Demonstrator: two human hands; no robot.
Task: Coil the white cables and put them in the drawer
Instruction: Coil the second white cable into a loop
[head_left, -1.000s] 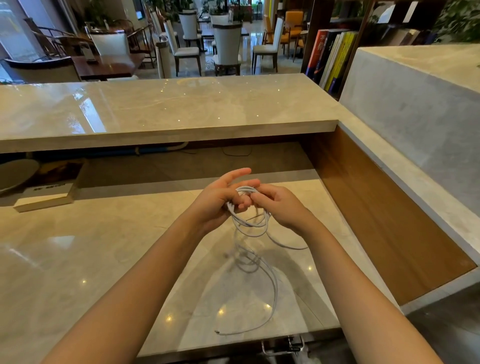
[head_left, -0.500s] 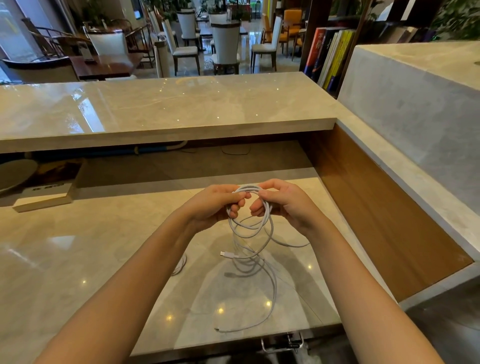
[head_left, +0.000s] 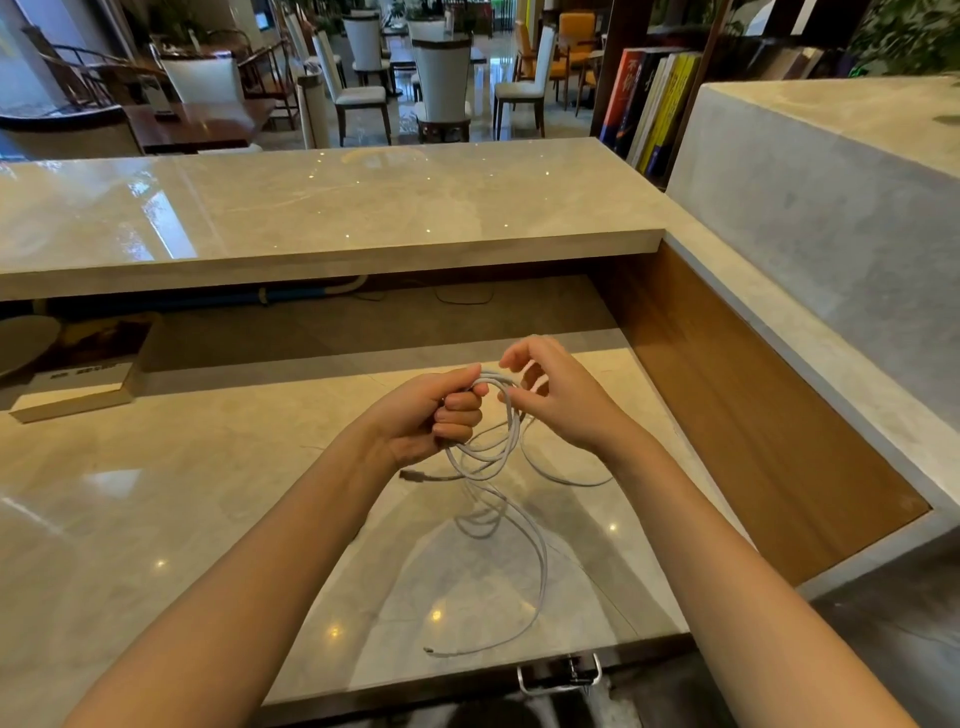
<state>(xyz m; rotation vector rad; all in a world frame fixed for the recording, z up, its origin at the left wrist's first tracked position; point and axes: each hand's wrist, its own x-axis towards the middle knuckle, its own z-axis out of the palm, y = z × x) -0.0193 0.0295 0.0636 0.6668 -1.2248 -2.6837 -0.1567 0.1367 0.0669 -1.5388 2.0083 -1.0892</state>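
From the head camera, the left hand (head_left: 431, 415) is closed into a fist round the white cable (head_left: 491, 460), its fingers curled over the gathered loops so that the top of the coil arches out just above its knuckles. The right hand (head_left: 563, 400) sits just beside it, on the far side of that arch, thumb raised and fingers loosely curled, with the fingertips (head_left: 506, 397) at the cable. I cannot tell whether they pinch it or only touch it. Both hands are held above the surface (head_left: 156, 519), a pale polished stone. The loops hang below the left hand, and a short end with a plug (head_left: 410, 474) sticks out under its wrist. One slack strand sweeps out beneath the right hand and onto the surface. A longer strand trails from the coil back toward the person, curving along the surface until its free end (head_left: 430, 650) lies near the front edge. Below that edge, nearer the person than either hand, a metal handle (head_left: 558, 678) shows. Beyond the hands runs a raised counter (head_left: 337, 208), and well to the outside of the left hand a flat box (head_left: 78, 387) lies under it.
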